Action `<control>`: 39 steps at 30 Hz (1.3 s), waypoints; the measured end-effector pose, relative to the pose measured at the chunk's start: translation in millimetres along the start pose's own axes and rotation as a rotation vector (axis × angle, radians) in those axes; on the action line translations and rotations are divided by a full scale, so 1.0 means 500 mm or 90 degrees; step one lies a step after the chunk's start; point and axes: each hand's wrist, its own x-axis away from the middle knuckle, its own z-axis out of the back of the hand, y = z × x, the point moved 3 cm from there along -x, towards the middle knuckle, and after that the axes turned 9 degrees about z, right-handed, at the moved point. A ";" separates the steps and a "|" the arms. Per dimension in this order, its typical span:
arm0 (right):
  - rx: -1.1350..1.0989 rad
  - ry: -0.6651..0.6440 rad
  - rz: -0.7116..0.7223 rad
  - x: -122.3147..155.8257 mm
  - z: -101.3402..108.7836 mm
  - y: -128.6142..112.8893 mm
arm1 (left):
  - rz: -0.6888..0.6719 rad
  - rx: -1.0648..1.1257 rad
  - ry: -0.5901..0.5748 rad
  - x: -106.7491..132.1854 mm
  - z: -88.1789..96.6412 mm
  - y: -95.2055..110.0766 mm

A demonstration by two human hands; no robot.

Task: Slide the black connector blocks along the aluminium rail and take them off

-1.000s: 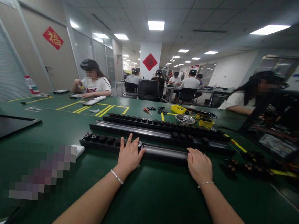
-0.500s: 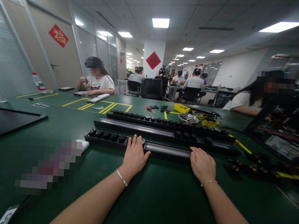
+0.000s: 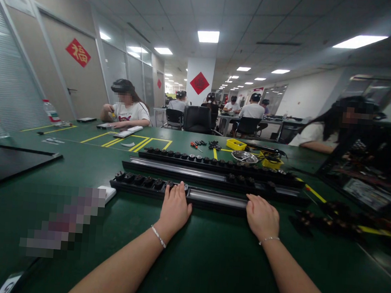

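A long black power strip housing (image 3: 217,197) with a silvery channel lies across the green table in front of me. Several black socket modules (image 3: 148,181) fill its left part. My left hand (image 3: 175,206) lies over the strip near its middle, fingers across the last modules and thumb at the near side, gripping it. Further right, my right hand (image 3: 262,217) is bent over the same housing, and its thumb is hidden. Just behind are a second, partly filled housing (image 3: 180,168) and a third one (image 3: 211,159) with a row of modules.
Loose dark parts (image 3: 328,220) lie to the right beside an open black case (image 3: 359,164). A metal bowl (image 3: 244,157), a yellow bin (image 3: 236,144) and an orange-handled tool (image 3: 195,145) are farther back. Left are a black tray (image 3: 14,164) and bottles. Co-workers sit beyond.
The view has shifted slightly. Both hands stay on the front housing; my left fingers have shifted a little, with the index finger more raised. The modules look the same.
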 end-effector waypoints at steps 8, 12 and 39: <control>0.001 -0.020 0.028 0.005 -0.001 0.002 | 0.020 0.023 0.022 0.004 0.002 0.007; 0.006 -0.038 0.061 0.008 0.000 0.002 | 0.018 0.021 0.014 0.005 0.006 0.019; -0.017 -0.027 0.046 0.009 -0.004 0.006 | 0.070 0.091 -0.007 0.002 -0.006 -0.006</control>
